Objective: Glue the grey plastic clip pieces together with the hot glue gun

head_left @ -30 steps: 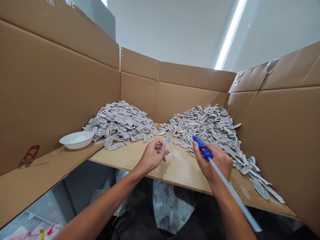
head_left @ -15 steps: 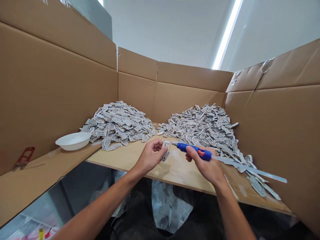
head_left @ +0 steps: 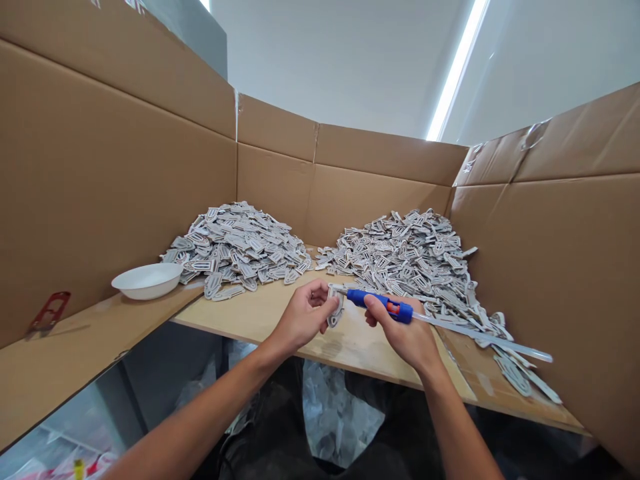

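Between the thumb and fingers of my left hand is a small grey-white slotted piece with a rounded lower end, held upright above the table. My right hand grips a blue glue gun with orange-red inside its body. A long translucent glue stick sticks out of its back to the right. The gun's metal nozzle is at the upper part of the piece; whether it touches cannot be made out. My left fingers hide some of the piece.
Similar grey pieces lie in a left heap and a right heap on the wooden table. A white bowl and a red-handled tool are at the left. Cardboard walls enclose the table.
My right hand has moved the glue gun left, bringing its nozzle over the top of the grey piece. My left hand has shifted slightly right with the piece.
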Available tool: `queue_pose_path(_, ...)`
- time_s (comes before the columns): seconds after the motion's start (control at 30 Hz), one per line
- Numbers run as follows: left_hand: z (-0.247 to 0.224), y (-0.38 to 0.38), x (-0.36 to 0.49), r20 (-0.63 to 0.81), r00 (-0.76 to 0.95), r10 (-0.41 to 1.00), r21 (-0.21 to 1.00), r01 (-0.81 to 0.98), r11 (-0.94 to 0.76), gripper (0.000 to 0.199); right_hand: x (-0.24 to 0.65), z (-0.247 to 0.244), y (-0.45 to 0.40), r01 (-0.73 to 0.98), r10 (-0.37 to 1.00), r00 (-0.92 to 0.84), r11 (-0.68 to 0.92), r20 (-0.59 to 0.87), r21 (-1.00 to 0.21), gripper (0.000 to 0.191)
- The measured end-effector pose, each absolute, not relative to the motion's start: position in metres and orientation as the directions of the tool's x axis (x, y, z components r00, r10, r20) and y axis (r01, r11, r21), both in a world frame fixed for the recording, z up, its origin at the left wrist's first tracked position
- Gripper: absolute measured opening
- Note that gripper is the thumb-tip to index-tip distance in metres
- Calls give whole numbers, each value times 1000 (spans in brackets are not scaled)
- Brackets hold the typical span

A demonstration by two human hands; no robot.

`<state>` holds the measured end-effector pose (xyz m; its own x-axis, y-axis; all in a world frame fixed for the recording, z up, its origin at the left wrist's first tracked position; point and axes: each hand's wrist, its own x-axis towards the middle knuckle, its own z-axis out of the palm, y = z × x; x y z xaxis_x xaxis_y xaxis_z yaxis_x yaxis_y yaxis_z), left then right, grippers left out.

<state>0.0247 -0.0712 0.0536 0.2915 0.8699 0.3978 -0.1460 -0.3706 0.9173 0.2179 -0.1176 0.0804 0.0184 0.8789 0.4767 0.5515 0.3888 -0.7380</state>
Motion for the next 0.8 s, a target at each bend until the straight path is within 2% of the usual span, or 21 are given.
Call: queue_pose_path(0.8, 54, -73, 25, 391, 266, 881, 919, -166, -358, 34, 216, 80, -117, 575, 855, 52, 397, 516, -715, 51)
